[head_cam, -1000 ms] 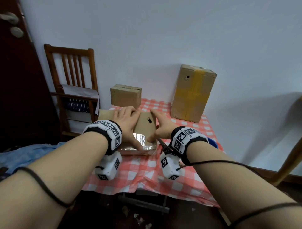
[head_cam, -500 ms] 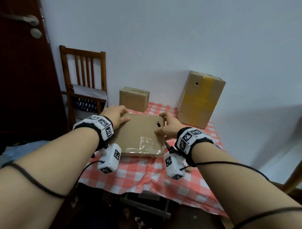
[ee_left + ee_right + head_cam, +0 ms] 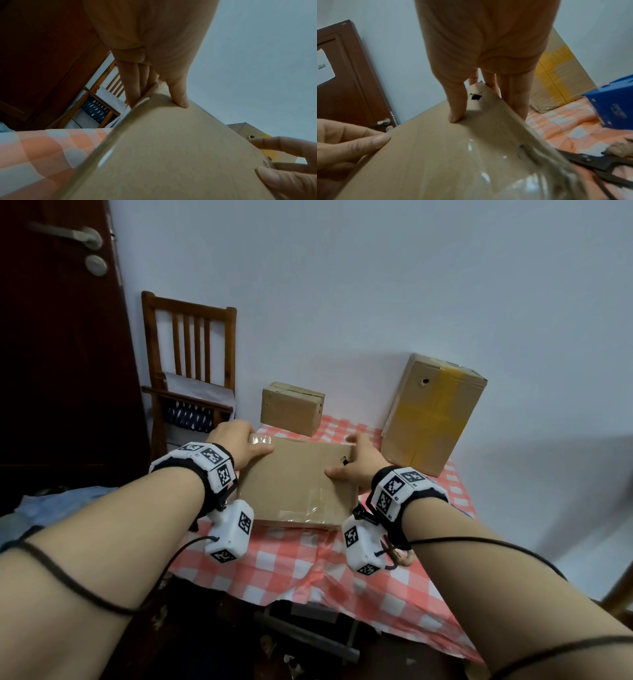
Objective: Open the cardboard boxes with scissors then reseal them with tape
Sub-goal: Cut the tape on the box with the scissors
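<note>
Cardboard, plain brown and flat-topped, makes up the box (image 3: 298, 481) gripped between both hands on the red-and-white checked tablecloth (image 3: 284, 563). Clear glossy tape runs across its near edge and shines along the side below the left hand, and a small dark hole is punched through the top close to the right thumb. The left hand (image 3: 236, 441) holds the far left corner, thumb pressed flat on the top face and fingers (image 3: 132, 86) curled down over the side. The right hand (image 3: 356, 465) clasps the far right corner in the same way, thumb on top beside the hole and fingers (image 3: 513, 94) wrapped down the right side. Both forearms reach forward from the near edge, wrists raised a little above the cloth. Just right of the right wrist, black scissors (image 3: 597, 163) lie on the cloth touching or nearly touching the box's near right corner, and a blue tape dispenser (image 3: 614, 102) sits beyond them. Past the left hand stands a small closed carton (image 3: 291, 410); past the right hand a taller carton (image 3: 433, 412) with yellow tape leans near the wall. A wooden chair (image 3: 191, 364) stands left of the left hand.
</note>
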`<state>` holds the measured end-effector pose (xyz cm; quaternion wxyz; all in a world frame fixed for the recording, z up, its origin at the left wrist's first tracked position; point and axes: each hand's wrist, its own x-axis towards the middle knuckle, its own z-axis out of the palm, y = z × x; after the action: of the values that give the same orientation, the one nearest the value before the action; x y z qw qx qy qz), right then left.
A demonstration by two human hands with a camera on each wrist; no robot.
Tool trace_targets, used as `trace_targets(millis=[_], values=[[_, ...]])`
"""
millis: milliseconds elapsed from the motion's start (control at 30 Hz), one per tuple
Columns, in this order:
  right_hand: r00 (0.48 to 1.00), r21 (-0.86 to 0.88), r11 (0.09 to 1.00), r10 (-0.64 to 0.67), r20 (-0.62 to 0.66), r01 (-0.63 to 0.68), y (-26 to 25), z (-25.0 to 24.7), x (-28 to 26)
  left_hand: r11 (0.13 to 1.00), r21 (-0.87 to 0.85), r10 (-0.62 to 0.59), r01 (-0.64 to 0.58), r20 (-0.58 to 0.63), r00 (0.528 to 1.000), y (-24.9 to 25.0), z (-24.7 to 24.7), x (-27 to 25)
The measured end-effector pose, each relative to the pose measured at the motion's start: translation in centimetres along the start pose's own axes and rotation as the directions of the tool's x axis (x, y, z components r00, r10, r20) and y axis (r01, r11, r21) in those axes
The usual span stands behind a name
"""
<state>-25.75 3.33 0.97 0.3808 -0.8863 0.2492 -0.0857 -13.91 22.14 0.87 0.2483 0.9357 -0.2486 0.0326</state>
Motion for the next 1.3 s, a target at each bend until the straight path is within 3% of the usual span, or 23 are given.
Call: trace_targets(millis=[133,300,433,500,667,1033,1167,1300], values=[[0.992,-0.062,0.995,-0.081,-0.095,0.076,-0.6,-0.4,0.1,0.986,-0.160,0.018,-0.037,-0.118,0.993,-0.6,-0.6,-0.4],[0.990,0.137,0.990,0.045,-0.132,-0.027,-1.0,0.4,0.7,0.950,-0.309,-0.010,-0.047,-0.180,0.984,-1.3,-0.4,-0.3],[0.982,0.266,0.961,0.119,-0.150,-0.076,-0.9,1.4,0.5,0.840,-0.542,-0.081,0.007,-0.112,0.990,-1.7,-0.4,-0.1],[0.984,0.317,0.945,0.127,-0.122,-0.082,-0.7,1.6,0.2,0.844,-0.535,-0.106,0.039,-0.095,0.990,-1.9,-0.4,-0.1],[0.984,0.283,0.947,0.172,-0.054,-0.150,-1.0,2.6,0.2,0.892,-0.447,-0.171,0.073,-0.183,0.968,-2.5,-0.4,-1.0],[0.963,0.485,0.845,0.270,-0.020,-0.226,-1.3,2.9,1.7,0.831,-0.546,-0.235,0.109,-0.167,0.958,-3.4,-0.7,-1.3],[0.968,0.455,0.875,0.232,-0.097,-0.164,-1.7,3.2,1.9,0.896,-0.410,-0.244,0.172,-0.129,0.961,-4.2,-0.8,-1.2],[0.989,0.395,0.910,0.146,-0.020,-0.126,-1.9,3.3,2.0,0.952,-0.236,-0.203,0.197,-0.003,0.979,-4.6,-0.5,-0.9]])
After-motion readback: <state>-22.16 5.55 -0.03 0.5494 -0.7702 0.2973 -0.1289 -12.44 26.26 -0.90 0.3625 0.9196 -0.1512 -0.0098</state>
